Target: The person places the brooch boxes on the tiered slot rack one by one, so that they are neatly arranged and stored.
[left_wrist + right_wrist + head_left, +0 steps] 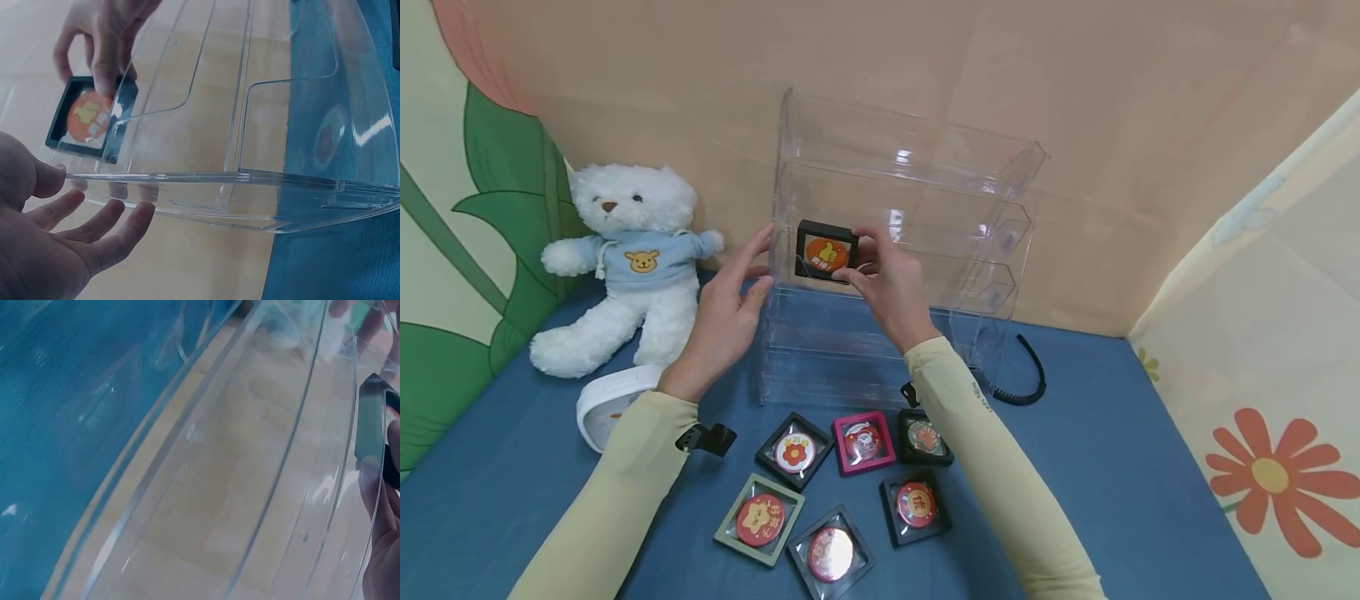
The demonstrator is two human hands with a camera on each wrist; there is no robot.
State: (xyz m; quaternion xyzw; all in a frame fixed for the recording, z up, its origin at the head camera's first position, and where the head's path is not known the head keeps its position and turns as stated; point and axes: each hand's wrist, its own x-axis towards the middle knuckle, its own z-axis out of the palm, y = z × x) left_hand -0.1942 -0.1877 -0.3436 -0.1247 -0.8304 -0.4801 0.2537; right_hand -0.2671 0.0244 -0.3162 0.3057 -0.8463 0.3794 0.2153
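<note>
My right hand (891, 283) pinches a small black square display case (801, 258) at its right side. Inside the case is an orange badge (826, 253) with a yellow thumbs-up. The case is held upright at a middle shelf near the left end of a clear plastic tiered rack (917, 171). My left hand (722, 321) is at the rack's left side panel, its fingers fairly straight along the outside and thumb by the front edge. The left wrist view shows the held case through the clear panel, beyond my left fingers (109, 240).
Several framed badges lie on the blue cloth before the rack, among them a pink case (889, 457) and a pale green case (724, 533). A white teddy bear (662, 321) and a white round object (591, 408) stand left. A black coiled cord (1037, 367) lies right.
</note>
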